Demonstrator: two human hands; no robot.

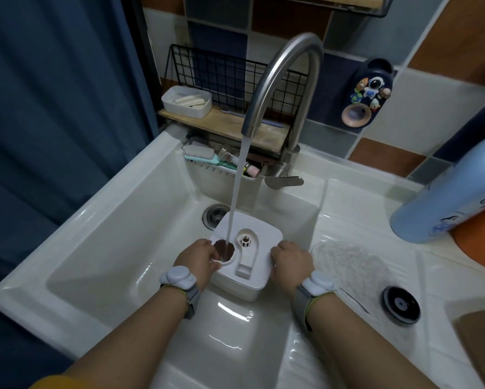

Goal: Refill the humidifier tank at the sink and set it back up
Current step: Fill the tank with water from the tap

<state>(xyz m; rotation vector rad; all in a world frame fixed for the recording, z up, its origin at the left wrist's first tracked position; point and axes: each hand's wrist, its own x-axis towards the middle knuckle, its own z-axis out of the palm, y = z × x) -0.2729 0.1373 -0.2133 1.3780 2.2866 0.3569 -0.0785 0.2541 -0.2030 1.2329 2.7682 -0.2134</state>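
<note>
The white humidifier tank (263, 240) stands in the white sink (117, 237), its fill side up. Water runs from the steel tap (280, 88) in a straight stream into the tank's round dark fill hole (225, 249). My left hand (197, 258) grips the tank's left edge beside the hole and holds a small white piece against it. My right hand (290, 261) grips the tank's right edge. A dark round cap (401, 304) lies on the ribbed drainboard to the right.
The sink drain (213, 216) lies behind the tank. A rack with brushes (207, 158) hangs at the sink's back, a wire shelf with a soap dish (186, 101) above it. A blue bottle (454, 197) and an orange item (483, 242) stand at right. A blue curtain (53, 108) hangs left.
</note>
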